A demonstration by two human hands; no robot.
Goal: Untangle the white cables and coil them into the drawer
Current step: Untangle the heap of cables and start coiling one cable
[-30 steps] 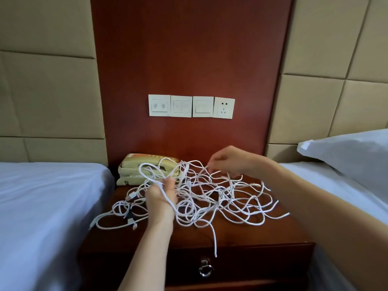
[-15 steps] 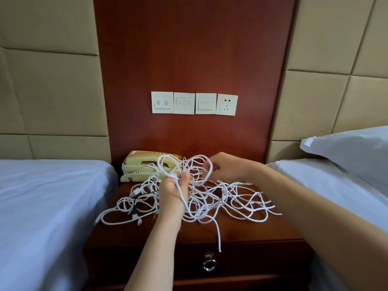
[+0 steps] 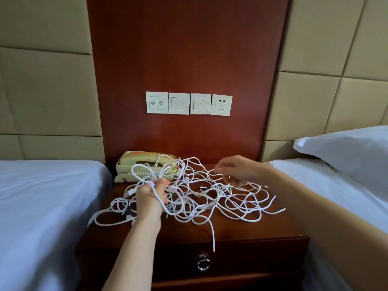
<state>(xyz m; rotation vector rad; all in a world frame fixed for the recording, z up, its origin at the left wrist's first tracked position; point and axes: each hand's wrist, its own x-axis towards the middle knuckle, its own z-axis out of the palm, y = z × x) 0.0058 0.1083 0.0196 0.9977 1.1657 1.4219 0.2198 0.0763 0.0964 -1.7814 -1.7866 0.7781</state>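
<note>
Drawing apart now!
Clenching a fistful of white cables (image 3: 210, 202) in the left grip (image 3: 152, 194), pinching one loose with the right grip (image 3: 235, 171); nowhere near coiling yet.

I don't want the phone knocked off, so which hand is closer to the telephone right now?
Left. The left hand grips white cables just in front of the telephone; the right hand is at the tangle, farther off to the telephone's right.
</note>
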